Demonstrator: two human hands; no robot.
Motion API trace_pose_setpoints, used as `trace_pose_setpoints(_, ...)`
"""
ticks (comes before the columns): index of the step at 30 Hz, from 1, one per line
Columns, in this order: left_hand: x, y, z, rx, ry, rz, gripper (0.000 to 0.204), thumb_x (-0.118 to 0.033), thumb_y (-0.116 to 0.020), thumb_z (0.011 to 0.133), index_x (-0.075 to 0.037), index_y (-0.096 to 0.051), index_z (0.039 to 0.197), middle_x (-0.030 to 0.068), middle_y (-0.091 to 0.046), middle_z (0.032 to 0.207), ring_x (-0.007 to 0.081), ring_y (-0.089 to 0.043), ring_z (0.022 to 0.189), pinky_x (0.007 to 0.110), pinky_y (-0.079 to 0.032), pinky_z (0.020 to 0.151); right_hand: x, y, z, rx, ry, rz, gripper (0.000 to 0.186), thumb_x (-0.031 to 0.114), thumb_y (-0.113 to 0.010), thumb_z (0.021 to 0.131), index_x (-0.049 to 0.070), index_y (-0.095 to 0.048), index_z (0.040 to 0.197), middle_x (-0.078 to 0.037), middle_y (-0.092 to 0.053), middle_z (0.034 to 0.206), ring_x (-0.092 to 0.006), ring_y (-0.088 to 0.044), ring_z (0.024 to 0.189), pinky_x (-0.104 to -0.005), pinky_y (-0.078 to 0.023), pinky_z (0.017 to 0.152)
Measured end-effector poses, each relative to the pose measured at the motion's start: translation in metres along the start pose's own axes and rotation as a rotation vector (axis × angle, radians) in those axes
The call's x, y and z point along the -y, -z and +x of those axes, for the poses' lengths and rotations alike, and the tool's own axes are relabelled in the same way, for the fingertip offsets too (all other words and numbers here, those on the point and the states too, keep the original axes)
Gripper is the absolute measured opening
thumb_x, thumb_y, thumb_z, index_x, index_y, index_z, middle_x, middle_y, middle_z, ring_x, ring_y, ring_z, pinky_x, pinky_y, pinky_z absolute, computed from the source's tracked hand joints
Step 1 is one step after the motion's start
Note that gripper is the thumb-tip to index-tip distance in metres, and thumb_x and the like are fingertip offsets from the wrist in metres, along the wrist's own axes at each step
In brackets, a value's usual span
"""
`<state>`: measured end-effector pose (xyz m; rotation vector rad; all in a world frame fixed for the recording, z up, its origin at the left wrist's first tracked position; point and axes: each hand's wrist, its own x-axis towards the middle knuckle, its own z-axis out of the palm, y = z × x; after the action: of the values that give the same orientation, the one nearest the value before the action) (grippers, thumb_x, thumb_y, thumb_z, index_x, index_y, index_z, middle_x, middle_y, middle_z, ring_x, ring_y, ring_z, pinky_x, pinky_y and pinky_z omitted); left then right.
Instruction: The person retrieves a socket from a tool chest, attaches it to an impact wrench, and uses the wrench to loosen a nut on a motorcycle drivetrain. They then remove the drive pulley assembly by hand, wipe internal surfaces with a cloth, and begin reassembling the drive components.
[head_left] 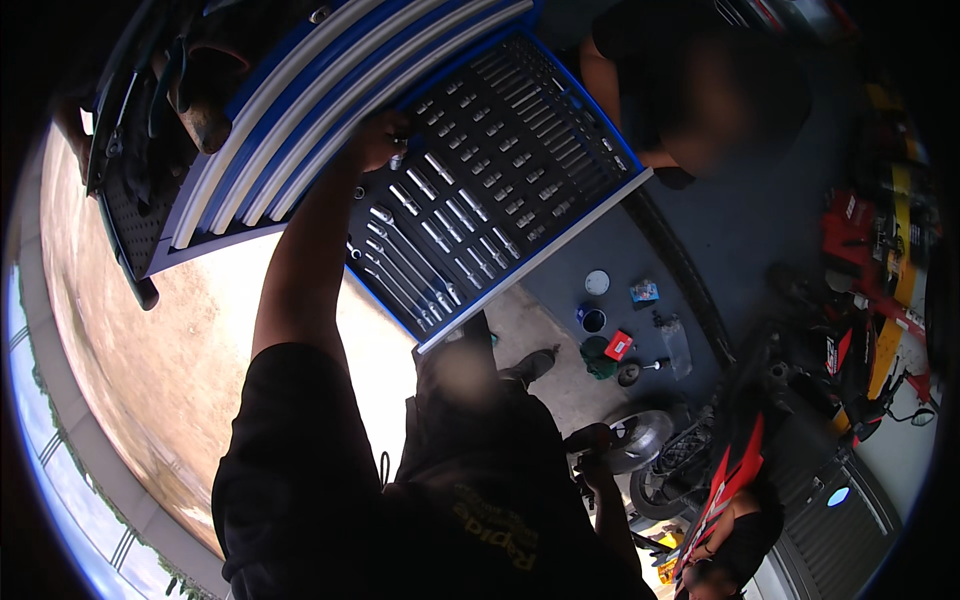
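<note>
An open drawer (640, 176) of a blue and grey tool cabinet lies before me, its black foam holding rows of chrome sockets and several combination wrenches (400, 262). My left arm stretches over the drawer's left side. At its far left corner my left hand (378, 142) is closed, with a small shiny socket (397, 160) at its fingertips; part of the grip is in shadow. Low and to the right, beside my body, my right hand (592, 458) is closed round something dark that I cannot make out.
Closed drawer fronts (300, 110) curve past on the left. Another person (700, 100) leans by the drawer's far right corner; a second person (740, 540) is beside a red motorcycle (735, 465). A blue can (592, 320), red box (619, 345) and green cloth (597, 358) lie on the floor.
</note>
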<state>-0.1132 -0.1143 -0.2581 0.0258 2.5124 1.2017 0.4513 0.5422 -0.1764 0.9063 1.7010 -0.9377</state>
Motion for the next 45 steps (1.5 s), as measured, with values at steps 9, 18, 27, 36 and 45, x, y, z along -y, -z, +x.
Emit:
trace_pose_setpoints(9,-0.157,-0.159,-0.047,0.355,0.040,-0.288,0.038,-0.031,-0.069,0.087,-0.010,-0.058,0.117,0.0137,-0.066,0.104,0.0278,-0.065,0.091,0.040,-0.055,0.076,0.082,0.007,-0.009,-0.016,0.099,-0.128,0.020,0.019,-0.062,0.090,0.003,-0.062,0.101,-0.008,-0.064,0.068,-0.0182,-0.063,0.053,-0.0339,-0.049,0.046)
trace_pose_setpoints(18,-0.204,-0.251,-0.119,0.261,-0.191,0.667,0.028,-0.025,-0.075,0.082,-0.010,-0.058,0.099,0.0106,-0.068,0.095,0.0339,-0.068,0.089,0.048,-0.054,0.074,0.093,0.016,-0.033,-0.168,-0.002,-0.152,0.043,0.040,-0.058,0.088,0.006,-0.067,0.112,-0.023,-0.069,0.102,-0.0353,-0.070,0.091,-0.0425,-0.057,0.079)
trace_pose_setpoints(27,-0.189,-0.233,-0.085,0.407,-0.092,1.300,0.065,-0.034,-0.074,0.085,-0.012,-0.046,0.140,0.0157,-0.063,0.128,0.0375,-0.064,0.111,0.049,-0.055,0.090,-0.070,-0.084,-0.065,-0.176,-0.294,0.543,0.047,0.016,-0.060,0.087,0.027,-0.061,0.133,-0.012,-0.070,0.082,-0.0216,-0.070,0.065,-0.0359,-0.059,0.059)
trace_pose_setpoints(36,-0.288,-0.281,-0.080,0.259,0.268,0.853,0.030,-0.027,-0.066,0.090,0.003,-0.061,0.094,0.0104,-0.054,0.071,0.0220,-0.053,0.055,0.037,-0.044,0.048,-0.261,-0.246,-0.041,-0.055,-0.695,1.436,0.022,0.017,-0.058,0.089,0.002,-0.063,0.103,-0.011,-0.063,0.066,-0.0223,-0.063,0.053,-0.0407,-0.048,0.045)
trace_pose_setpoints(45,-0.488,-0.673,-0.315,0.973,0.028,0.355,0.016,-0.013,-0.071,0.083,-0.003,-0.062,0.092,0.0050,-0.063,0.075,0.0139,-0.062,0.063,0.029,-0.050,0.057,-0.400,-0.268,-0.119,0.113,-0.796,1.490,0.026,0.013,-0.067,0.083,-0.001,-0.064,0.104,-0.014,-0.064,0.071,-0.0243,-0.064,0.057,-0.0393,-0.048,0.048)
